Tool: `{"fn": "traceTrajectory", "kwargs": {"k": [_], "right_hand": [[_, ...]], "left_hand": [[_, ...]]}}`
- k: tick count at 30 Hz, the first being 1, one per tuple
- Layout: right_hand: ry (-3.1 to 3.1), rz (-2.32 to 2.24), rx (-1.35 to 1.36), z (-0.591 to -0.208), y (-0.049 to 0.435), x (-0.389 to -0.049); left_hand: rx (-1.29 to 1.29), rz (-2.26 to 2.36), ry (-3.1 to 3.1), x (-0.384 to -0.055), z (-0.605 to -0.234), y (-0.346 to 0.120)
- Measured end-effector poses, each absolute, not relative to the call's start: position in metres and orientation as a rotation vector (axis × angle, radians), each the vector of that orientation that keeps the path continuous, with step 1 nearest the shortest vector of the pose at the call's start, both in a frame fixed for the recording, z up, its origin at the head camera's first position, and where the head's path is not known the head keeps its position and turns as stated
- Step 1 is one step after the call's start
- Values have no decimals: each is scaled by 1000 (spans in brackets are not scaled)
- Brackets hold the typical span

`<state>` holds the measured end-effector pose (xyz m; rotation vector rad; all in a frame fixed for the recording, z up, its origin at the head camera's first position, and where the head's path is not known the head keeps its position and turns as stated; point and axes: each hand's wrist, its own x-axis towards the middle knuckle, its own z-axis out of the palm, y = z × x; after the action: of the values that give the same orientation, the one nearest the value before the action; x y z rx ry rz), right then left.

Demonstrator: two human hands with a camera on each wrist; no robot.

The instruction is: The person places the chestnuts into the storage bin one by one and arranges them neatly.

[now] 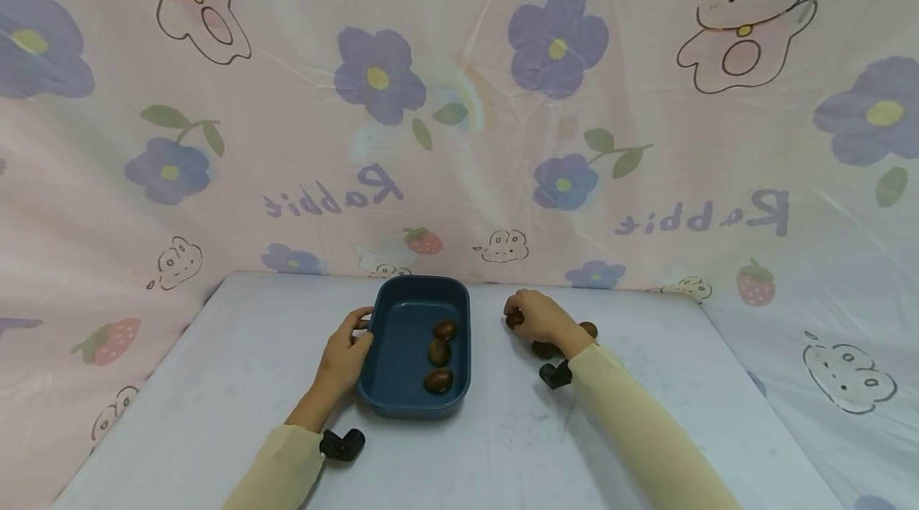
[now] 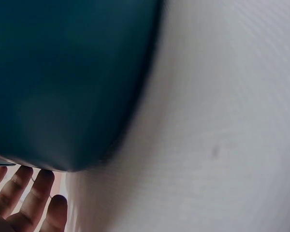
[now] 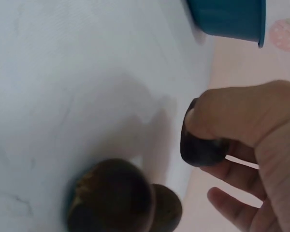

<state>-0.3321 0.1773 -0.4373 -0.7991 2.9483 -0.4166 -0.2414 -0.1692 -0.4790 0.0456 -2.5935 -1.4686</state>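
Observation:
A dark blue rectangular tray (image 1: 384, 350) stands on the table with three brown chestnuts inside, among them a near chestnut (image 1: 438, 381), along its right side. My left hand (image 1: 343, 358) rests against the tray's left wall; in the left wrist view its fingers (image 2: 36, 195) lie fairly straight at the tray's edge. To the right of the tray, my right hand (image 1: 540, 318) pinches a chestnut (image 3: 203, 151) between thumb and fingers, just above the table. Behind that hand lie more chestnuts, one dark chestnut (image 1: 546, 349) and another chestnut (image 1: 589, 330), partly hidden by the wrist.
The white table (image 1: 495, 446) reaches back to a hanging pink curtain (image 1: 459, 175) printed with flowers and rabbits. Black wrist devices sit by each cuff, the left device (image 1: 343, 444) and the right device (image 1: 555, 374).

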Motion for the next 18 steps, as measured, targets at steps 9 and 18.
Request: {"fn": "traceTrajectory", "kwargs": {"k": [9,18], "right_hand": [[2966,-458,-823,-428,169,-332],[2962,-532,-888,-421,159,-335]], "left_hand": [[52,-1462,-2599,-241,-478,-169],[47,-1459,-2593,-241,-479,-169]]}}
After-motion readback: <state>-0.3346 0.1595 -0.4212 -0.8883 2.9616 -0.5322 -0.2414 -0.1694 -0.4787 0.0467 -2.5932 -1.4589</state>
